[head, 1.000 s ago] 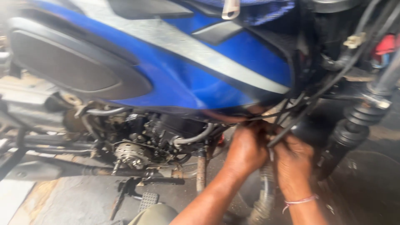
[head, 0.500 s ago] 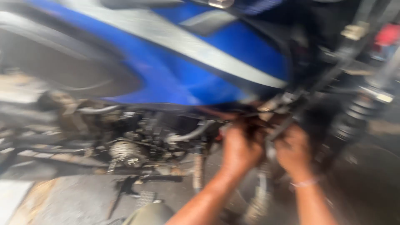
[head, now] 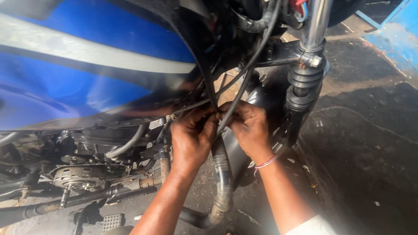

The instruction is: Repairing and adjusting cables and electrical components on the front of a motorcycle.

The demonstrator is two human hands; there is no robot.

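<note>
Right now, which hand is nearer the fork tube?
Right. The right hand is just beside the fork tube; the left hand is farther away, toward the engine.

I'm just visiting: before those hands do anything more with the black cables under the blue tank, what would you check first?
1. Both hands on the cables: left hand and right hand pinch the black cables. Ok.
2. Cables free of kinks: partly hidden. Cannot tell.
3. Blue tank clear of fingers: ok.
4. Front fork away from the hands: ok.
5. Exhaust pipe just below the wrists, hot or cold: cannot tell.
</note>
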